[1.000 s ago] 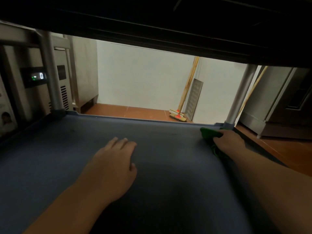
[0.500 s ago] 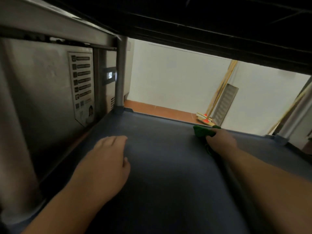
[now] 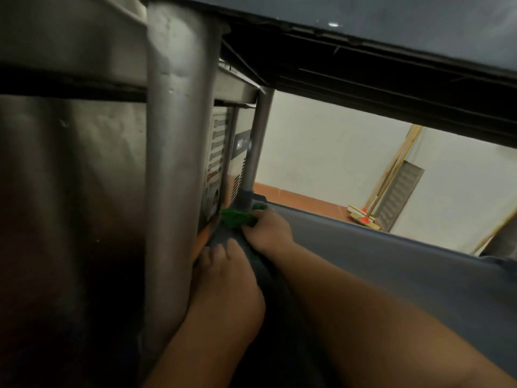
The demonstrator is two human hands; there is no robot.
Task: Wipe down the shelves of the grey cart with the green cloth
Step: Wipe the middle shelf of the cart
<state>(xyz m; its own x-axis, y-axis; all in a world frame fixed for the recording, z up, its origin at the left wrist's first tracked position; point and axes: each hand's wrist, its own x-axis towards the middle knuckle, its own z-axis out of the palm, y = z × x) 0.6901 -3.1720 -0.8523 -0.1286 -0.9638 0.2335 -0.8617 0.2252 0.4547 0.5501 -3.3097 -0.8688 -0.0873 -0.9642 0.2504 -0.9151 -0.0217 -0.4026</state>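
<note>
I look along a lower shelf [image 3: 391, 264] of the grey cart, under the dark shelf above it. My right hand [image 3: 267, 228] presses the green cloth [image 3: 237, 217] into the far left corner of the shelf, at the foot of the far metal post [image 3: 256, 152]. My left hand [image 3: 226, 281] lies flat on the shelf near its left edge, fingers spread, just behind the right hand and holding nothing. A thick near post [image 3: 176, 163] of the cart stands close at the left.
A steel appliance [image 3: 221, 163] with a label and a lit display stands against the cart's left side. Beyond the shelf are an orange tiled floor, a white wall, brooms [image 3: 363, 217] with wooden handles and a grey grille [image 3: 400, 197] leaning there.
My right hand has swept the cloth leftward along the far edge, from the right corner to the left corner. The view has swung left and my left hand has moved toward the left edge.
</note>
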